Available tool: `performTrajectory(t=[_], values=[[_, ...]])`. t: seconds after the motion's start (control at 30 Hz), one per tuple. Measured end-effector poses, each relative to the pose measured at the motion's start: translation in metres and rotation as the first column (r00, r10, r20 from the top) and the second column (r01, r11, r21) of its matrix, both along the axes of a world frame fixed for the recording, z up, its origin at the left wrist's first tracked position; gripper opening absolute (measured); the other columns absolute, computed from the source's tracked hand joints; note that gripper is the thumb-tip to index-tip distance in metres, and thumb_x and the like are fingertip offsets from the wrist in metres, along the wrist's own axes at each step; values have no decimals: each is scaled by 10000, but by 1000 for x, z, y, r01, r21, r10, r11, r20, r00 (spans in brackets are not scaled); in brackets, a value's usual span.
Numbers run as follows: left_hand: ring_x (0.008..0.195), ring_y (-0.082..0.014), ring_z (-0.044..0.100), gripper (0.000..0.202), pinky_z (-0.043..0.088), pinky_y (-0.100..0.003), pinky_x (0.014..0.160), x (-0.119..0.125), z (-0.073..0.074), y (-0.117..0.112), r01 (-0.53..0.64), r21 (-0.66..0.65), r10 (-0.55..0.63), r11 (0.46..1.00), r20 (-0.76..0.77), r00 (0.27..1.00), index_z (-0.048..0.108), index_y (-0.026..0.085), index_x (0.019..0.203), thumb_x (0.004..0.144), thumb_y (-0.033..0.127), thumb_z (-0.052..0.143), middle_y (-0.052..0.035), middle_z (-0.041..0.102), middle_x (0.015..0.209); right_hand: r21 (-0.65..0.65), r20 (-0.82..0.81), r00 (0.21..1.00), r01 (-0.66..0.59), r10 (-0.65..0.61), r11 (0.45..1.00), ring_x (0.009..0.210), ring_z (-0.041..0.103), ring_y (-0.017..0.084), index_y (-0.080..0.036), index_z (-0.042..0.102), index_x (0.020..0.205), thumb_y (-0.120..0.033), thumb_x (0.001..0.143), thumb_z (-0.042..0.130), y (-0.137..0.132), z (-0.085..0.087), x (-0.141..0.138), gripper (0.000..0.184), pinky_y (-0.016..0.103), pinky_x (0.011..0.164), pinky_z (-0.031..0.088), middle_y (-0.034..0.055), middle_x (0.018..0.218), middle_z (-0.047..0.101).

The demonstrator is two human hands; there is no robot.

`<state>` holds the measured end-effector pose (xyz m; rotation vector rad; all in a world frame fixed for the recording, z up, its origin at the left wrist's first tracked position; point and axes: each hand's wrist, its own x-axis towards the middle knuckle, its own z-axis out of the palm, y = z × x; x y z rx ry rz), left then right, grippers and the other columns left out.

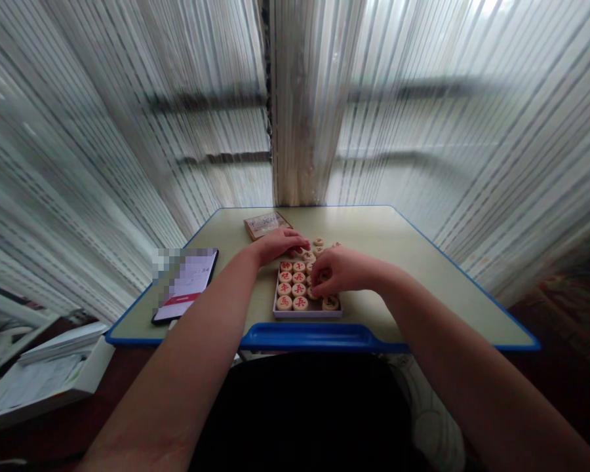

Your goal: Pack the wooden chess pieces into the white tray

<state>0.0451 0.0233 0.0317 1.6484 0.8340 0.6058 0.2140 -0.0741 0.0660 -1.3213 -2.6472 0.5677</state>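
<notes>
A shallow white box (309, 314) holds rows of round wooden xiangqi pieces (299, 303), most with red characters; a dark-marked piece (330, 303) sits in its near right corner. My right hand (341, 269) is over the box's right side, fingers curled down around a xiangqi piece, partly hidden by the hand. Just past the box's far left corner, my left hand (281, 243) has its fingers stretched out low, its fingertips by the loose pieces. Those loose pieces (318, 242) lie on the table beyond the box, some partly covered by my hands.
A brown-edged box lid (260, 225) rests on the table behind my left hand. To the left lies a tablet (187, 285) with a lit screen. The pale table (423, 295) has a blue rim and a blue front tray (309, 335). Striped curtains (299, 98) hang behind it.
</notes>
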Motion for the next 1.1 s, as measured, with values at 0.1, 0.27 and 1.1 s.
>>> performTrajectory(t=[0.1, 0.27, 1.1], values=[[599, -65, 497, 241, 379, -214, 569, 0, 2, -2, 8, 8, -7, 1000, -9, 1000, 675, 111, 755, 653, 326, 642, -63, 661, 808, 40, 19, 1000, -4, 3, 999, 659, 548, 134, -184, 711, 777, -358, 642, 639, -2, 0, -1, 232, 247, 639, 384, 34, 736, 663], [589, -66, 492, 241, 380, -217, 566, 1, 0, 0, 5, 21, -5, 1000, -16, 1000, 678, 116, 742, 644, 333, 646, -63, 661, 808, 32, 23, 998, -58, 57, 998, 677, 550, 138, -193, 716, 803, -323, 658, 621, -1, -1, -2, 217, 246, 649, 385, 33, 767, 669], [596, -77, 488, 246, 382, -233, 582, 1, 0, 0, 6, 37, -5, 999, -26, 1000, 676, 121, 733, 625, 341, 656, -64, 657, 787, -27, -15, 999, 41, -41, 999, 654, 517, 122, -167, 683, 832, -289, 649, 587, -6, 10, 3, 240, 229, 588, 362, 24, 746, 629]])
